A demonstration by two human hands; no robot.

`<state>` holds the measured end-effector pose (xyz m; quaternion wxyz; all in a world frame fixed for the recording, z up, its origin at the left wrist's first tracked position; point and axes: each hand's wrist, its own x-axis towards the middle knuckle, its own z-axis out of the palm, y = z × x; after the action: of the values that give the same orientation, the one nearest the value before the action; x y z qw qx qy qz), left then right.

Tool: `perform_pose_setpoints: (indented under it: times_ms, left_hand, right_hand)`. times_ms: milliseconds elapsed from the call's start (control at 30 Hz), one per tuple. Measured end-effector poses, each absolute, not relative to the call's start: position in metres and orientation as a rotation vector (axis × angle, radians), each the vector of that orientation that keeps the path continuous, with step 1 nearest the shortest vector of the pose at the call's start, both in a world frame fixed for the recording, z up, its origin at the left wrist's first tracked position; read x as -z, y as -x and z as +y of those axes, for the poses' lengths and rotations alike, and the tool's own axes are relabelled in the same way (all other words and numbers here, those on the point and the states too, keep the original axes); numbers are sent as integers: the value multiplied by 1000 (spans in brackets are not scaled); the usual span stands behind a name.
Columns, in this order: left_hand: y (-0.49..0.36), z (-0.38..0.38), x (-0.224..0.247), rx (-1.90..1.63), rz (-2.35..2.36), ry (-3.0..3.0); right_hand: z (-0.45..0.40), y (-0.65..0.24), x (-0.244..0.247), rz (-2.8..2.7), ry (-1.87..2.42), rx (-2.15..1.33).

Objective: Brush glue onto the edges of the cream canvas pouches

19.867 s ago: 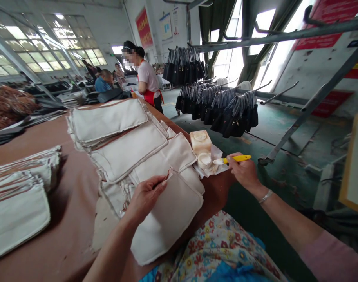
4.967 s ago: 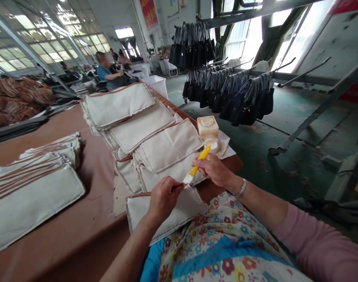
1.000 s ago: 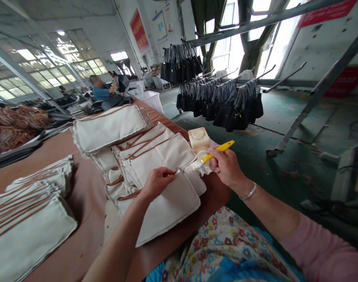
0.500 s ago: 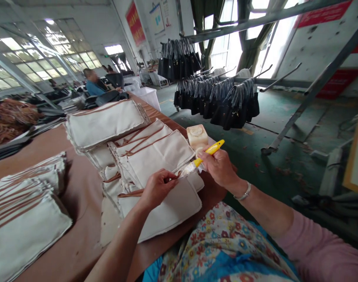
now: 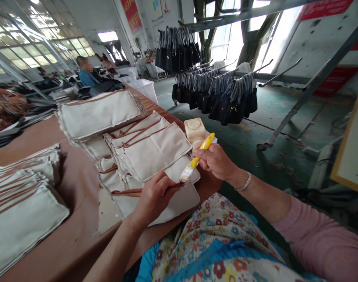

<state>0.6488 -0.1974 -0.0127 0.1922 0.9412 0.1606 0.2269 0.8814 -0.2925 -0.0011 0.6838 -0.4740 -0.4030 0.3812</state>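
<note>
My right hand (image 5: 216,159) is closed around a yellow-handled paintbrush (image 5: 205,144), tilted with its whitish bristles pointing down and left. Close beside the bristle tips, my left hand (image 5: 158,194) pinches a brown strip (image 5: 126,192) along the edge of a cream fabric piece (image 5: 180,201). The fingers hide part of that strip. Just behind lies a stack of cream pieces (image 5: 155,150) with brown strips. A whitish square container (image 5: 194,130) stands past the brush, near the table edge.
The brown-covered table (image 5: 82,203) carries another cream stack (image 5: 99,115) behind and more cream pieces (image 5: 29,219) on the left. Black bags (image 5: 223,98) hang from a metal rack on the right. Another person (image 5: 87,72) sits farther back.
The brush has turned steeper, its bristles now at the strip's end near my left fingers. My left hand has rolled slightly over the strip. The whole view has shifted a little.
</note>
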Motion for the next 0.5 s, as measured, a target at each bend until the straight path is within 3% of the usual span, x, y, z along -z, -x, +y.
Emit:
perform_pose_setpoints:
  times_ms: [100, 233, 333, 500]
  left_hand:
    - [-648, -199, 10, -651, 419, -2649]
    - [-645, -201, 12, -666, 375, -2662]
    - [-641, -200, 10, -656, 354, -2648]
    - [-654, -192, -40, -734, 329, -2537]
  right_hand:
    - [-300, -884, -9, -900, 1015, -964]
    - [-295, -885, -8, -797, 1006, -828]
    - [-292, -876, -2, -843, 1003, -988]
    - [-306, -886, -19, -669, 785, -998]
